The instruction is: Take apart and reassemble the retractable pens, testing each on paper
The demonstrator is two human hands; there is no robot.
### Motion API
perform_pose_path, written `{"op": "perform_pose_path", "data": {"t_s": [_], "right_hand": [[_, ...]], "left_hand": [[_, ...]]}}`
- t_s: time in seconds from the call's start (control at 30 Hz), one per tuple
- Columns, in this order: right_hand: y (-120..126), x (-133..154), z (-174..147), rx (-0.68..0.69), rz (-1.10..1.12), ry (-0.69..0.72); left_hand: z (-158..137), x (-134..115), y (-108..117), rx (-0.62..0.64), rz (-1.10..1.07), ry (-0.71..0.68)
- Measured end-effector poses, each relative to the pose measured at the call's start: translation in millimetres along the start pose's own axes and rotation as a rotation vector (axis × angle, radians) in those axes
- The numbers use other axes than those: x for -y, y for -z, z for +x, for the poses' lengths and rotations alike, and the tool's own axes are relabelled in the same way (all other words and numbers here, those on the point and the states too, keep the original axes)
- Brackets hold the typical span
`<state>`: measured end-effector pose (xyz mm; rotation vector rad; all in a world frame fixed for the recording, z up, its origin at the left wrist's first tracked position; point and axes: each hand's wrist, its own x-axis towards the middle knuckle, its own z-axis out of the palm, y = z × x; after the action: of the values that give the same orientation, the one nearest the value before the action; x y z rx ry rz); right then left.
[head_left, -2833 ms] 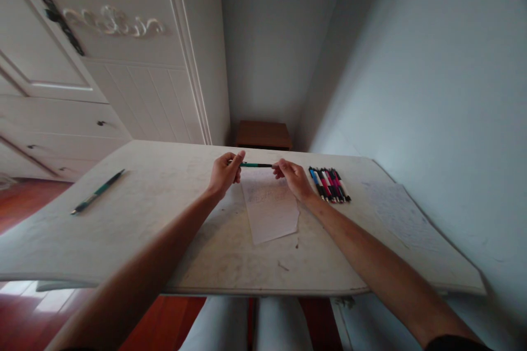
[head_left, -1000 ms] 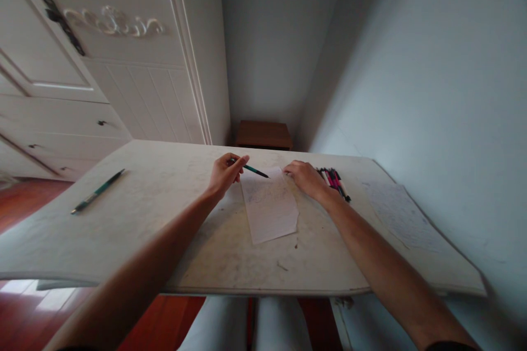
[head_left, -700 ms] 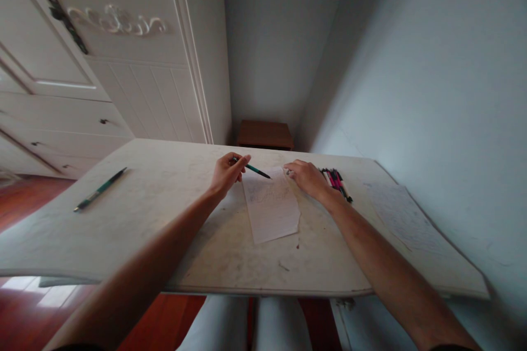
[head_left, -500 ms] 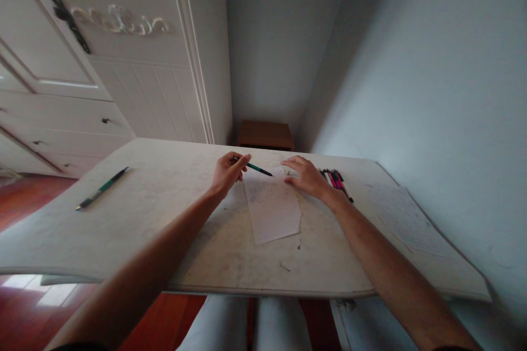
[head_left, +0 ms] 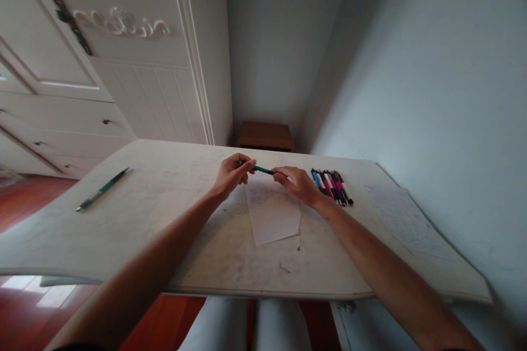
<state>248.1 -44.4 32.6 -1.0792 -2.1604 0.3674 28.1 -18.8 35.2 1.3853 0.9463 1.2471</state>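
Observation:
A dark green pen (head_left: 262,169) is held level between my two hands, over the top of a torn sheet of paper (head_left: 274,218). My left hand (head_left: 234,174) pinches its left end with thumb and fingers. The fingers of my right hand (head_left: 300,184) close on the black tip at the other end, hiding that tip. Faint scribbles show on the sheet's upper half. Just right of my right hand lies a row of several pens (head_left: 332,186), blue, white, pink and black.
Another green pen (head_left: 102,189) lies far left on the white table (head_left: 156,219). A second scribbled sheet (head_left: 405,219) rests at the right, by the wall. Small dark scraps (head_left: 284,269) lie near the front edge. Behind the table stands a brown wooden box-like piece (head_left: 265,135).
My right hand has moved left and closed on the pen's tip, uncovering more of the pen row. My left hand keeps the pen, which is now more level.

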Motion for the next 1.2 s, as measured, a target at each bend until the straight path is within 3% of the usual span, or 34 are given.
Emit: {"op": "perform_pose_path", "data": {"t_s": [0.2,0.37,0.8,1.07,1.2], "right_hand": [[-0.6,5.7,0.5,0.003,0.270,-0.199],[-0.7,2.4,1.7,-0.036,0.291,-0.278],[-5.5,2.7,-0.9,-0.130,-0.040,-0.105],[-3.9,-1.2,-1.3,-0.132,-0.233,-0.022],[-4.1,-3.8,-0.8,-0.143,-0.169,-0.051]], "left_hand": [[-2.5,-3.0,-1.0,0.084,-0.038,-0.031],[-2.3,0.7,-0.2,0.137,-0.019,-0.054],[-11.4,-4.6,-3.1,0.077,0.256,-0.073],[-9.5,3.2,-6.8,0.019,0.078,0.182],[-6.9,3.7,-5.7,0.016,0.078,0.195]]}}
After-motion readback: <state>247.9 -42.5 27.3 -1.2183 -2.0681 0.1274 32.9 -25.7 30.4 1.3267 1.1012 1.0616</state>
